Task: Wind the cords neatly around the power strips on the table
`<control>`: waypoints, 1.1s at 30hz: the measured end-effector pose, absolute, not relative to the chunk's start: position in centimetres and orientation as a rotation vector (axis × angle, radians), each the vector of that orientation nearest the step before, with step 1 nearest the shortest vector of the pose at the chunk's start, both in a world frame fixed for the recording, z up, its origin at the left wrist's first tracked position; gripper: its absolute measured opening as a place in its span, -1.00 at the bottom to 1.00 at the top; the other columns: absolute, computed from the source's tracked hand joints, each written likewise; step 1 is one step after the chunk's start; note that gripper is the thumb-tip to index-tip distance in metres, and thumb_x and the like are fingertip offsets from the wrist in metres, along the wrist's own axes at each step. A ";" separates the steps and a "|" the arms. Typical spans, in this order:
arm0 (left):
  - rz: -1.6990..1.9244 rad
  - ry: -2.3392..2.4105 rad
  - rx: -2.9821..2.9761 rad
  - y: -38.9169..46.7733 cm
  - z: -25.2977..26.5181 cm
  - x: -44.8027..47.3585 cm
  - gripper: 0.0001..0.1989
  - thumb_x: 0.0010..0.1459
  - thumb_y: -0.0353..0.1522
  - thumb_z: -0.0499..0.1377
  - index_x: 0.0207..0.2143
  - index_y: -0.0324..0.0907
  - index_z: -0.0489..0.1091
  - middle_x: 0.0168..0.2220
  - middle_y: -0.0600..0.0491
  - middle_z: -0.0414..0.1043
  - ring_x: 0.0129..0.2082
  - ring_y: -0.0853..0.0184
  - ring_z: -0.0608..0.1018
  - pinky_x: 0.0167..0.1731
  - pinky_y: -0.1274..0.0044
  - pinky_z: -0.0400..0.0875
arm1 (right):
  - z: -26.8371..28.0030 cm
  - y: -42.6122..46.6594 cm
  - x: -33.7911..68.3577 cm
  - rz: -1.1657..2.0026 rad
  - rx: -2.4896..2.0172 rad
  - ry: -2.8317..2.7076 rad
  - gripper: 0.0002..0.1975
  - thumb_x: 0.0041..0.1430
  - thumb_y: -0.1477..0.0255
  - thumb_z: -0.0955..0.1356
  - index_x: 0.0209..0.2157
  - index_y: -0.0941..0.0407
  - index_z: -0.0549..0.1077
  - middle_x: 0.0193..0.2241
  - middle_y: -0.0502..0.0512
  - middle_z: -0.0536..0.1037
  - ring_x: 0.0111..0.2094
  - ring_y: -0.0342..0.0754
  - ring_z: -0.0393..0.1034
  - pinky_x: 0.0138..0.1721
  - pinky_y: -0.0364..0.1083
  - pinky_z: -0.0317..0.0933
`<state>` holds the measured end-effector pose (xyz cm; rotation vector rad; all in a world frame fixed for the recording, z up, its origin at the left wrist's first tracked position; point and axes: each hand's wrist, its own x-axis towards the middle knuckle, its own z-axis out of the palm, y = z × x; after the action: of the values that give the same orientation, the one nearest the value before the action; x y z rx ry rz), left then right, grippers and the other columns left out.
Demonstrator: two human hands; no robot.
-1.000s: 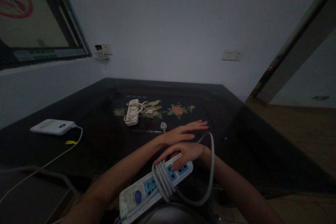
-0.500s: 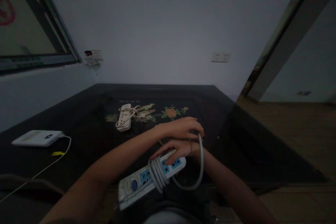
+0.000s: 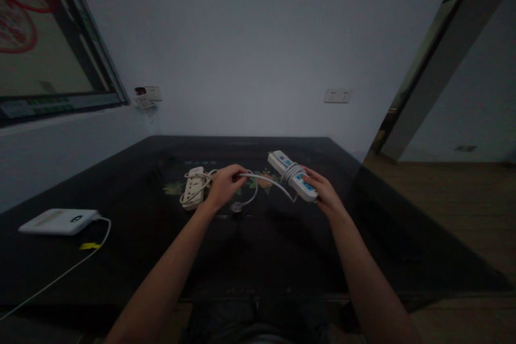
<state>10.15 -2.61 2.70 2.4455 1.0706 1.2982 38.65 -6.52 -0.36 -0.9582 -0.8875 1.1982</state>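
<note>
My right hand (image 3: 322, 191) grips the near end of a white power strip (image 3: 307, 192) with blue sockets, held tilted over the dark table. Several turns of its grey-white cord (image 3: 292, 173) are wrapped around the strip's middle. A loose length of that cord runs left to my left hand (image 3: 227, 183), which pinches it between thumb and fingers. Past the pinch the cord curves down to a plug (image 3: 237, 207), which hangs near the tabletop; I cannot tell if it touches. Just left of my left hand lies a second white power strip (image 3: 194, 189) with its own cord around it.
The dark table (image 3: 258, 258) carries a floral pattern and reaches the wall. At left lie a white power bank (image 3: 60, 221) with a thin cable and a yellow scrap (image 3: 89, 246). Wall sockets (image 3: 337, 96) are at the back; a window (image 3: 52, 37) is at left.
My crossed arms have come apart. The power strip moved from near my lap up and right over the table, in my right hand now. My left hand moved left with the cord; the plug has come into view.
</note>
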 end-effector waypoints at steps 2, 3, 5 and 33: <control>0.921 1.018 2.544 -3.6 1.9 10.7 -0.88 0.08 -0.43 0.14 -0.32 -0.18 0.47 -0.43 0.09 0.47 -0.44 0.39 0.45 -0.42 0.60 0.26 | -0.1 -6.6 38.7 1.086 -0.902 -0.805 -0.48 -0.14 0.40 0.49 -0.05 0.07 0.47 -0.20 0.06 0.58 -0.44 -0.09 0.49 -0.47 -0.12 0.43; 0.716 0.972 2.579 -4.1 1.7 11.0 -0.85 0.07 -0.40 0.18 -0.26 -0.16 0.48 -0.40 0.09 0.48 -0.41 0.38 0.47 -0.40 0.60 0.26 | 0.1 -6.7 38.8 1.049 -0.871 -0.791 -0.47 -0.14 0.39 0.49 -0.04 0.07 0.46 -0.18 0.06 0.58 -0.42 -0.09 0.49 -0.46 -0.11 0.44; 0.371 0.856 2.581 -5.1 1.3 12.0 -0.66 0.00 -0.29 0.28 -0.12 -0.11 0.45 -0.34 0.08 0.49 -0.35 0.34 0.50 -0.37 0.59 0.28 | 0.6 -7.1 38.8 1.014 -0.816 -0.811 -0.45 -0.12 0.37 0.48 -0.01 0.04 0.44 -0.14 0.05 0.56 -0.39 -0.08 0.49 -0.46 -0.11 0.44; 1.351 0.690 1.679 -1.6 1.3 14.4 -0.76 0.01 -0.29 0.22 -0.25 -0.20 0.40 -0.33 0.04 0.43 -0.29 0.32 0.48 -0.24 0.50 0.36 | 2.6 -10.3 39.9 1.466 -0.917 -1.642 -0.47 -0.06 0.37 0.47 0.01 0.12 0.46 -0.07 0.16 0.54 -0.16 0.00 0.47 -0.22 -0.12 0.31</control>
<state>14.36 -1.60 1.28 1.6795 0.6898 1.3511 39.95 -10.35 2.58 -0.9170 -1.6423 1.4660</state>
